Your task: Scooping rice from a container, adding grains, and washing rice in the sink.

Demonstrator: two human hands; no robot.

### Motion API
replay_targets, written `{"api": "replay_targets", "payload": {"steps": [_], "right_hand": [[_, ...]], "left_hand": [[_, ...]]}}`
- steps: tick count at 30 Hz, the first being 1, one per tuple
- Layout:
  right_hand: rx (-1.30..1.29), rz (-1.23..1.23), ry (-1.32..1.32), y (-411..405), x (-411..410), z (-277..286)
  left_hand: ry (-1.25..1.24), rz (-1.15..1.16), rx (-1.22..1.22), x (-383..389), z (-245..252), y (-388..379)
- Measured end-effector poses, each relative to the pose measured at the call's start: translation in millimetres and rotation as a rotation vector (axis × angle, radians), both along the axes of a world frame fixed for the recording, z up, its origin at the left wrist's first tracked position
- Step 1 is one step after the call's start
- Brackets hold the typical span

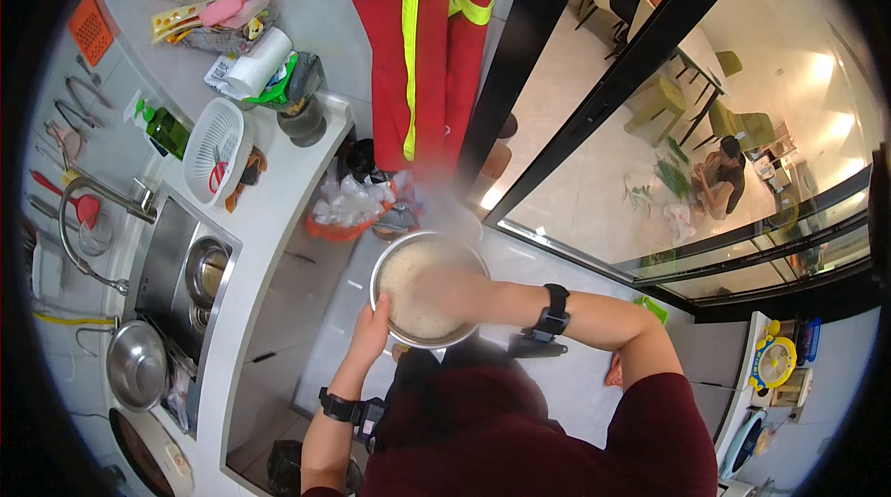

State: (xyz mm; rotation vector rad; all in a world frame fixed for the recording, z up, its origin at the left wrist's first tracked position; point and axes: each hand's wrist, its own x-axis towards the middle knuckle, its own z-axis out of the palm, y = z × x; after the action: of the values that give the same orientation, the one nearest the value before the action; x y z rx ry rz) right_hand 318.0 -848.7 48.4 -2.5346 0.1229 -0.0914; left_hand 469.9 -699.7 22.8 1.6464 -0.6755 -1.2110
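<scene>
A round metal pot [379, 266] with pale, grain-like contents [407, 274], which look like rice, is in front of my body. My left hand [372, 333] grips its rim on the left side, thumb on top and the fingers hidden beneath. Over the right part of the pot is my right hand [452, 292], badly blurred. Its fingers cannot be made out, nor whether they touch the grains or hold any. Black straps with small devices are on both forearms.
To the left runs a white counter [278, 211] with a steel sink [163, 253], a metal bowl [138, 366] and a white basket [216, 142]. A red garment [431, 44] hangs ahead above plastic bags [348, 204]. Beyond glass doors [592, 114] at right, two people sit.
</scene>
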Motion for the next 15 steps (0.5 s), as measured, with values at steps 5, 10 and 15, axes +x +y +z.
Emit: {"api": "replay_targets", "payload": {"steps": [5,10,15], "right_hand": [[0.204,-0.117,0.209,14,-11,-19],[0.123,0.039,0.022,10,4,12],[0.094,-0.056,0.217,0,5,58]], "left_hand": [[0.076,0.019,0.025,-2,0,-9],[-0.007,-0.055,0.069,-1,4,-9],[-0.027,-0.077,0.029,8,-11,0]]}}
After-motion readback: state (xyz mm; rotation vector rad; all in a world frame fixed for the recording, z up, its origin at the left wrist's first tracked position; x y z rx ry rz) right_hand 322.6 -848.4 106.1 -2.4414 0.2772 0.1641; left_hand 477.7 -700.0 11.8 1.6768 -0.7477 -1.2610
